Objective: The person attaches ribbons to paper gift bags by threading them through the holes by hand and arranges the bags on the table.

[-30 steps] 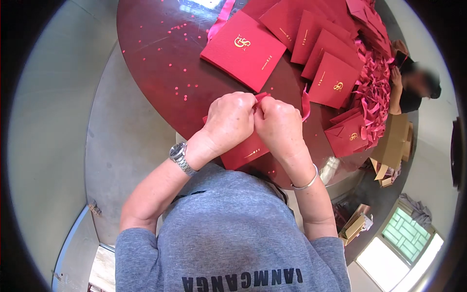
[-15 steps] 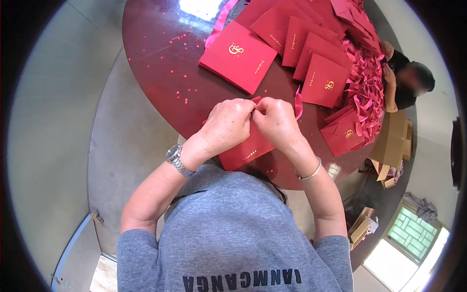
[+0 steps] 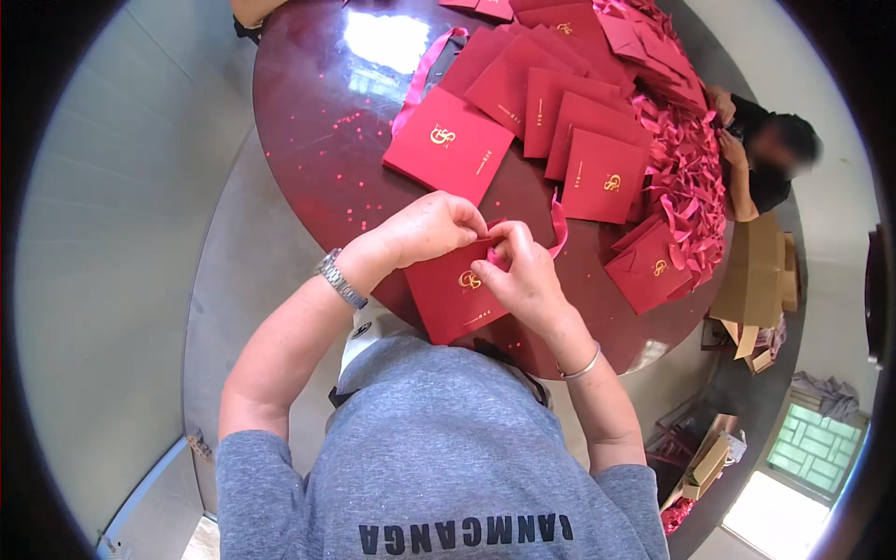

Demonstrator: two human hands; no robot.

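Note:
A red paper bag (image 3: 446,297) with a gold monogram lies at the table edge close to my body. At its top edge, my left hand (image 3: 431,230), wearing a metal watch, has its fingers pinched on the bag's rim. Bunched pink ribbon (image 3: 559,227) runs from the right into my right hand (image 3: 525,273), whose thumb and forefinger close on it beside the same rim. The fingertips of both hands are close together and partly hide the bag's opening.
Red bags (image 3: 448,145) lie flat and overlapping on the dark round table (image 3: 317,177). A heap of ribboned bags (image 3: 686,177) fills its right side. Behind it sits another person (image 3: 779,149) in dark clothing. Cardboard boxes (image 3: 758,280) stand at the right; red dots are scattered at left.
My hands have drawn slightly apart, and the right hand has dropped and turned, uncovering the bag's monogram and the ribbon in its fingers. The whole view has shifted slightly.

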